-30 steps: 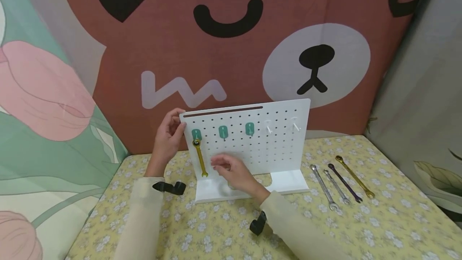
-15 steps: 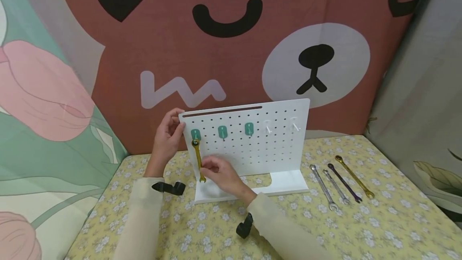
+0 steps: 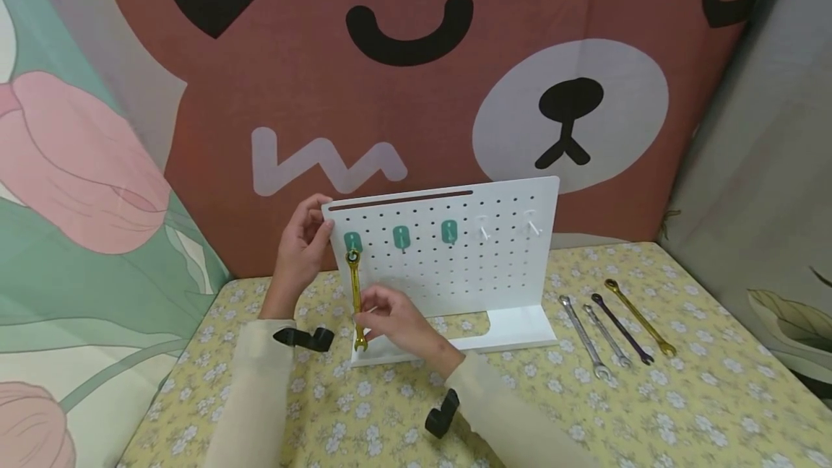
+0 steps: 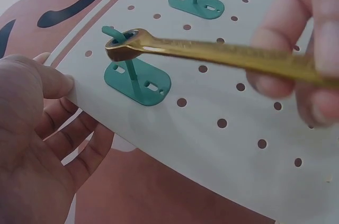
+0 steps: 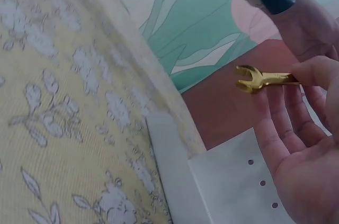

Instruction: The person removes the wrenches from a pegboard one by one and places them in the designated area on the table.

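Observation:
A gold combination wrench [image 3: 355, 291] hangs by its ring end around the leftmost green hook [image 4: 132, 78] of a white pegboard [image 3: 448, 273]. In the left wrist view the ring sits near the hook's upturned tip, and the shaft stands away from the board. My right hand [image 3: 396, 320] pinches the wrench's lower shaft between thumb and fingers; its open-jaw end [image 5: 251, 79] sticks out past them. With my left hand [image 3: 302, 244] I grip the board's upper left edge, thumb in front and fingers behind.
Two more green hooks [image 3: 401, 237] and two white hooks [image 3: 484, 231] stick out from the board. On the flowered tablecloth [image 3: 624, 425] to the right lie several wrenches: silver [image 3: 583, 338], purple [image 3: 622, 329] and gold [image 3: 640, 318]. A bear-print cloth [image 3: 416, 114] hangs behind.
My right hand has moved left to the hanging wrench and taken hold of its lower shaft. The wrench's lower end has swung out from the board. My left hand stays at the board's edge.

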